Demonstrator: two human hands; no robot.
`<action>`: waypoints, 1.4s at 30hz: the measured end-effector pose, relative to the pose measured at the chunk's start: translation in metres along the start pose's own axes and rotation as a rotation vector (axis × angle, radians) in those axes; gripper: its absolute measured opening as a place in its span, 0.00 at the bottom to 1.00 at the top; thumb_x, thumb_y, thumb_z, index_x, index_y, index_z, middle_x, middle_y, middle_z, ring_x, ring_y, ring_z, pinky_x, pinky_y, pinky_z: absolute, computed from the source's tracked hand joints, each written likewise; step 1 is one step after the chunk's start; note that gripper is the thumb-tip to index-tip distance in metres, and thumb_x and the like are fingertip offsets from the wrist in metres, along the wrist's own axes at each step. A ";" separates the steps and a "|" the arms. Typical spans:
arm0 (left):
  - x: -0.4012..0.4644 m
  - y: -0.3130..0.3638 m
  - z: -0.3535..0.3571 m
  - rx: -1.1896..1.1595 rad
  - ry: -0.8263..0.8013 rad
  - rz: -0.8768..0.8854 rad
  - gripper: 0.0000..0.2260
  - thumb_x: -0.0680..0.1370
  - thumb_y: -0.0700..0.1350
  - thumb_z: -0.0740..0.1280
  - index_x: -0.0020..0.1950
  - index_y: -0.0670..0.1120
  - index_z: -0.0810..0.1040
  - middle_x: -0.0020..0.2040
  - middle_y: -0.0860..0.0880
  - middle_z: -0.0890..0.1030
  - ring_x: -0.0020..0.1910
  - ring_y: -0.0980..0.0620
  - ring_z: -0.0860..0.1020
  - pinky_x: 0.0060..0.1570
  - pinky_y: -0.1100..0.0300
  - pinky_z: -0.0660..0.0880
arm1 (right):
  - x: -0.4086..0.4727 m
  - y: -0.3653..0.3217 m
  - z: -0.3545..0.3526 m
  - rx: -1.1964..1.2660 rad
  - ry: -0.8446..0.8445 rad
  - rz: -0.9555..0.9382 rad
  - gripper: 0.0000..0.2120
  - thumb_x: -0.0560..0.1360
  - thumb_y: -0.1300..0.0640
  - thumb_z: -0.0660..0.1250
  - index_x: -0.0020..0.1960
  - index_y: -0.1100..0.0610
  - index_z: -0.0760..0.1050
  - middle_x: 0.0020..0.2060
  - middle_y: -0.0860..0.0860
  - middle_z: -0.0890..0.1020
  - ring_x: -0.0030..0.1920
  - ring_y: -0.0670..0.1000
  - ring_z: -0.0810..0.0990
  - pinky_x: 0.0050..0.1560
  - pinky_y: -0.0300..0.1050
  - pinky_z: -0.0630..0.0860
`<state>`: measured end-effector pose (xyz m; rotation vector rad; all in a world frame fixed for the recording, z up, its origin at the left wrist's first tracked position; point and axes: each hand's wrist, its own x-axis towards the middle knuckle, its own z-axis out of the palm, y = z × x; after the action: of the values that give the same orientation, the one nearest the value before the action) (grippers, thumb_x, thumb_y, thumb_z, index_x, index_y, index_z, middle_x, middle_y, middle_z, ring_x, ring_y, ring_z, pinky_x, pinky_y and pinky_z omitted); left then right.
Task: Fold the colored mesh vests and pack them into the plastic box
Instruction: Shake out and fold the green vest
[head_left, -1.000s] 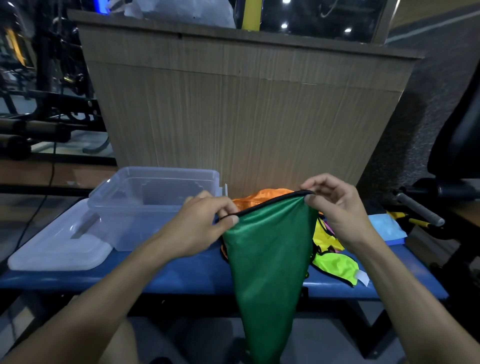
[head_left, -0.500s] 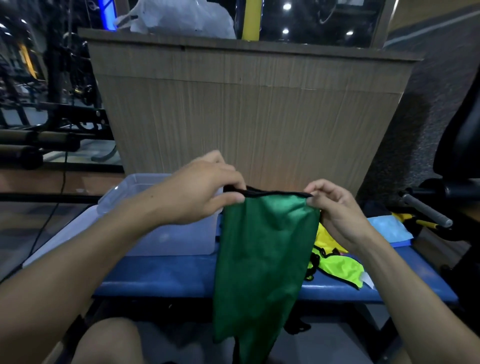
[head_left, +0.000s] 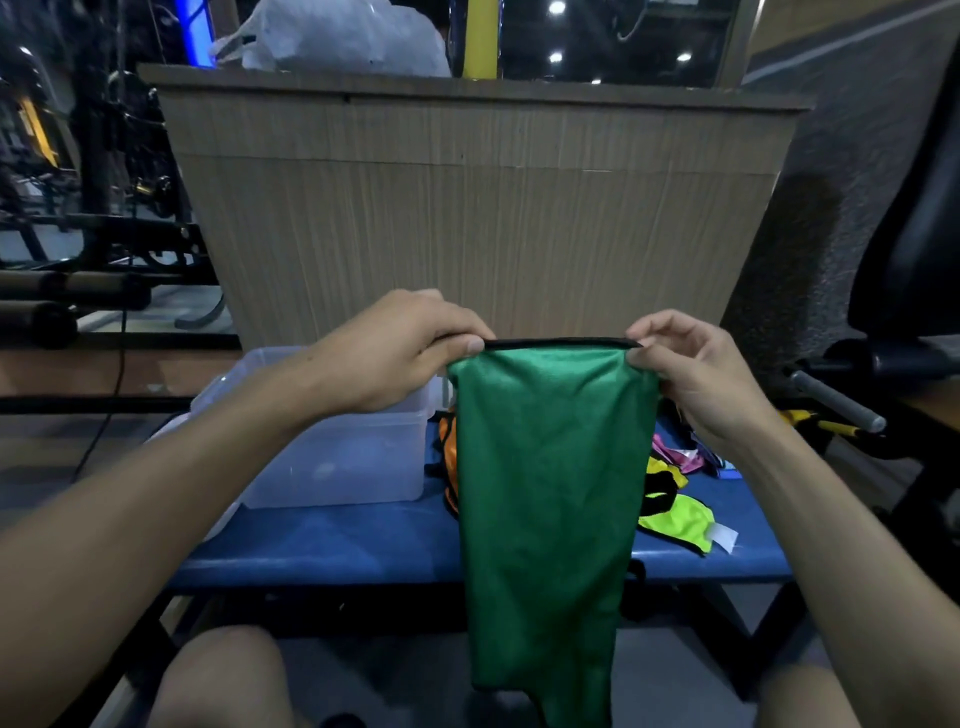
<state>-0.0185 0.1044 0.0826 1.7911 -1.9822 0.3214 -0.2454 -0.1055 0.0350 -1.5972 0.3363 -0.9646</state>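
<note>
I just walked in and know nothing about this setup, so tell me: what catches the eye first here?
First, the green vest, held up in the middle by its black top edge and hanging below the blue bench. The left hand and right hand each pinch a corner. Behind the left hand a clear plastic box stands on the bench; orange and yellow vests lie to its right.

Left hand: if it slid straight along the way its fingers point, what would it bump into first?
Probably the right hand. The left hand points rightward along the green vest top edge both pinch; only that hem lies between, though depth is hard to judge.
</note>
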 end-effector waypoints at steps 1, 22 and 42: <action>0.000 0.002 0.003 0.002 0.021 0.016 0.11 0.84 0.46 0.62 0.61 0.52 0.83 0.44 0.64 0.79 0.47 0.56 0.75 0.46 0.60 0.72 | 0.000 -0.002 -0.001 -0.023 0.012 -0.003 0.12 0.75 0.73 0.67 0.47 0.57 0.78 0.32 0.47 0.80 0.34 0.46 0.77 0.34 0.37 0.73; 0.037 0.019 0.035 0.300 0.045 -0.100 0.12 0.85 0.50 0.54 0.51 0.47 0.73 0.55 0.47 0.72 0.54 0.46 0.69 0.51 0.50 0.70 | -0.005 -0.005 -0.039 -0.269 -0.074 -0.086 0.11 0.77 0.67 0.71 0.58 0.58 0.80 0.42 0.51 0.82 0.42 0.47 0.82 0.43 0.38 0.77; 0.097 0.113 0.136 -1.056 -0.044 -0.021 0.14 0.85 0.40 0.62 0.70 0.44 0.78 0.49 0.51 0.85 0.37 0.49 0.83 0.45 0.46 0.84 | -0.006 -0.083 -0.149 -0.883 0.201 0.215 0.08 0.76 0.67 0.72 0.46 0.54 0.83 0.22 0.54 0.78 0.18 0.48 0.73 0.18 0.36 0.71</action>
<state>-0.1585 -0.0279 0.0235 1.1028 -1.6327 -0.6685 -0.3821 -0.1798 0.1054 -2.1815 1.1714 -0.8504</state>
